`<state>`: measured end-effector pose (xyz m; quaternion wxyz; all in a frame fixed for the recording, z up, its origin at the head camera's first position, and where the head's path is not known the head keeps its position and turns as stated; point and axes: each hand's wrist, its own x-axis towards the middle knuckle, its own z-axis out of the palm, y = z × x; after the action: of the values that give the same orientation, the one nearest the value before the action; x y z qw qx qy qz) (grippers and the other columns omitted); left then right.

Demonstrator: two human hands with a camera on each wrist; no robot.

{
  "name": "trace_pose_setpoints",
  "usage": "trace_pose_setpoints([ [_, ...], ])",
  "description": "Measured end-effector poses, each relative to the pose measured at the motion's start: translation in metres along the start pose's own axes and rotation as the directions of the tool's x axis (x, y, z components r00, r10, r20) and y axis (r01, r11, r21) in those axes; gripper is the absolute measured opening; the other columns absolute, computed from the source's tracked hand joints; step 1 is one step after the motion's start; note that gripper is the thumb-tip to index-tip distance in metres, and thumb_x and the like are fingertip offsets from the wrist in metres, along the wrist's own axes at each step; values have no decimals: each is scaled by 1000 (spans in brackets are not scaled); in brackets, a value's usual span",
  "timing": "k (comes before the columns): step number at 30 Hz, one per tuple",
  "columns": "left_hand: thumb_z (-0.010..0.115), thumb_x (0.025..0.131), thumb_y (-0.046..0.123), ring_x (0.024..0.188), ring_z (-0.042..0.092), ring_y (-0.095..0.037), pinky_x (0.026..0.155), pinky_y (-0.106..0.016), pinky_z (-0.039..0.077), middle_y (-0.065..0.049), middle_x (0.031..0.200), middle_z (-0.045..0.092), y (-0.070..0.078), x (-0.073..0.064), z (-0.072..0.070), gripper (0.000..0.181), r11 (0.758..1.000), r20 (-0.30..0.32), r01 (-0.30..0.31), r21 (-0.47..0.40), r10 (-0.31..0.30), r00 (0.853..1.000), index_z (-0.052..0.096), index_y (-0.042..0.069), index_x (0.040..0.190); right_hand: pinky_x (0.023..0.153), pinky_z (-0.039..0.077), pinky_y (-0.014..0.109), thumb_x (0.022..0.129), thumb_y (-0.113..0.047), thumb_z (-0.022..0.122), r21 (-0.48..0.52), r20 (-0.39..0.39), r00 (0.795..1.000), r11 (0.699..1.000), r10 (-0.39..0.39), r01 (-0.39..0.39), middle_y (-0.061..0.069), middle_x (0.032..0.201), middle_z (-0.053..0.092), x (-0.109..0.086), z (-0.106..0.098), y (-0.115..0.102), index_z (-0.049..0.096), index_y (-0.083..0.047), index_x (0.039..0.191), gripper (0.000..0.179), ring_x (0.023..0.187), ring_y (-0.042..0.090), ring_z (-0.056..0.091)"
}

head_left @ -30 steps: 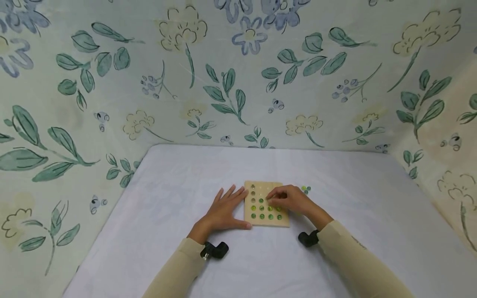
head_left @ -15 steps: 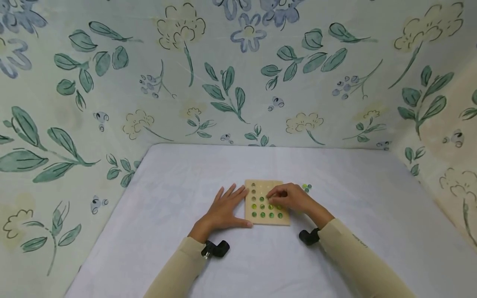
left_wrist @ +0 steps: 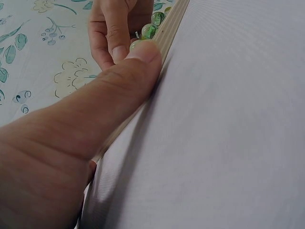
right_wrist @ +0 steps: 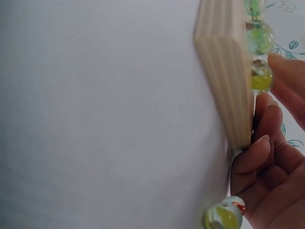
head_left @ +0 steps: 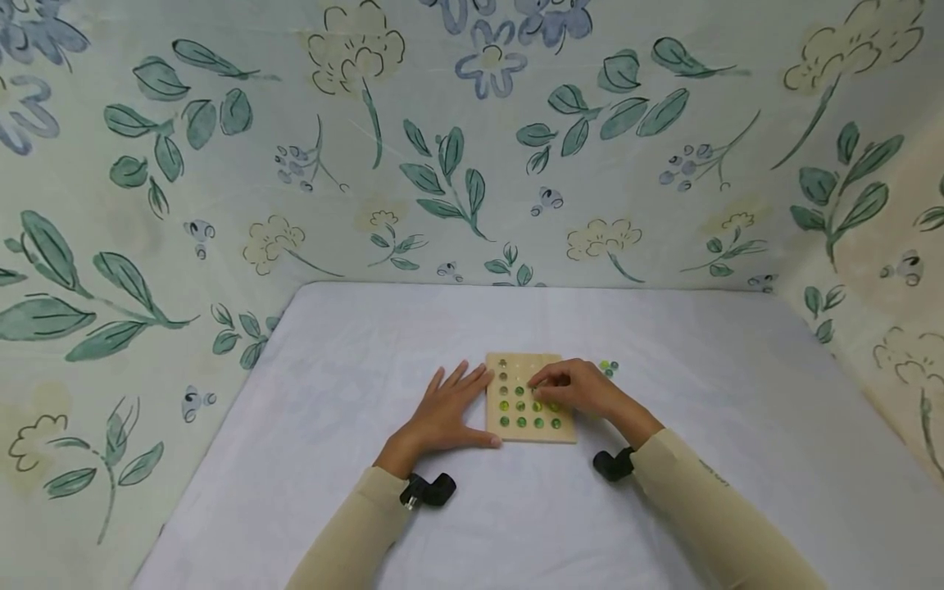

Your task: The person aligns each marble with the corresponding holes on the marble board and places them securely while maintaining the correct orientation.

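A square wooden board (head_left: 527, 437) lies on the white cloth, its hollows partly filled with green and yellow glass marbles. My left hand (head_left: 446, 414) rests against the board's left side with fingers spread. Its thumb (left_wrist: 138, 62) lies on the near left corner. My right hand (head_left: 578, 388) is over the right part of the board. Its thumb and forefinger pinch what seems to be a marble at the third row, mostly hidden by the fingertips. In the right wrist view, a yellow marble (right_wrist: 261, 78) sits on the board beside the thumb; the other fingers curl by the edge.
A small group of loose marbles (head_left: 609, 369) lies on the cloth just right of the board; two appear low in the right wrist view. White cloth (head_left: 354, 344) covers the table. A floral-patterned backdrop (head_left: 472, 164) stands behind and at the sides.
The head view has tilted slightly, so everything shifts a little up. Both hands stay in almost the same place on the board, with the right fingertips still at the same spot.
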<state>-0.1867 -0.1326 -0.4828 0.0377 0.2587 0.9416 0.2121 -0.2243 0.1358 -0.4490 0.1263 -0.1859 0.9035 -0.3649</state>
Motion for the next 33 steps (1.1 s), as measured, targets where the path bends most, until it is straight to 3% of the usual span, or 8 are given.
trace_pose_setpoints([
  [19, 65, 69, 76, 148, 4, -21, 117, -50, -3, 4, 160, 17, 3, 0, 0, 110, 1000, 4, 15, 12, -15, 1000, 21, 24, 155, 60, 45, 28, 90, -24, 70, 31, -10, 999, 998, -53, 53, 1, 80, 62, -8, -18, -2, 72, -15, 112, 24, 71, 19, 51],
  [33, 67, 69, 75, 148, 5, -23, 117, -50, -3, 2, 160, 19, 0, 0, 0, 110, 1000, -8, -4, -3, 4, 1000, 23, 22, 155, 56, 46, 29, 89, -26, 71, -34, -106, 994, 999, 2, -6, 2, 77, 60, -16, -34, 6, 72, -14, 109, 24, 65, 18, 53],
])
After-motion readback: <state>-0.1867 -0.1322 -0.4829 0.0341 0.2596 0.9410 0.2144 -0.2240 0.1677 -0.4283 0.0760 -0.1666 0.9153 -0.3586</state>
